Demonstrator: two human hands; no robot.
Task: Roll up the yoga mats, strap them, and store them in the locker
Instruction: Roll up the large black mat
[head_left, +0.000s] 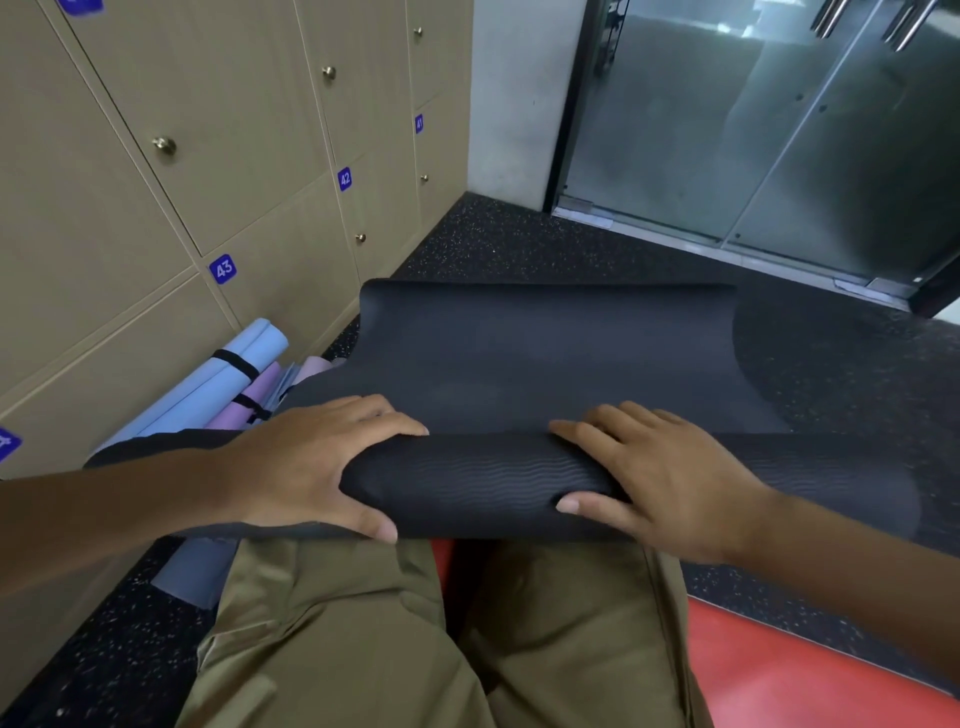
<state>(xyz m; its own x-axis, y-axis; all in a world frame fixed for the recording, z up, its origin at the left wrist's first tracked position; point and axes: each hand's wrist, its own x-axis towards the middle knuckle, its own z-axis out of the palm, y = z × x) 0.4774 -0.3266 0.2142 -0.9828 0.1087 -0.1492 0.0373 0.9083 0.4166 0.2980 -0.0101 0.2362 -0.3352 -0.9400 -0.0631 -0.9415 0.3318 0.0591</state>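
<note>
A: From the head view, you're mid-roll: your left hand (317, 457) and right hand (660, 483) both curl round the black mat (483, 483) across your knees.

B: Next, roll evenly toward the flat end, then strap it.

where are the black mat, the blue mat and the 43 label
black mat (483, 483), head view, on its rolled part
blue mat (218, 387), head view, on its side
43 label (223, 268), head view, on its middle
</note>
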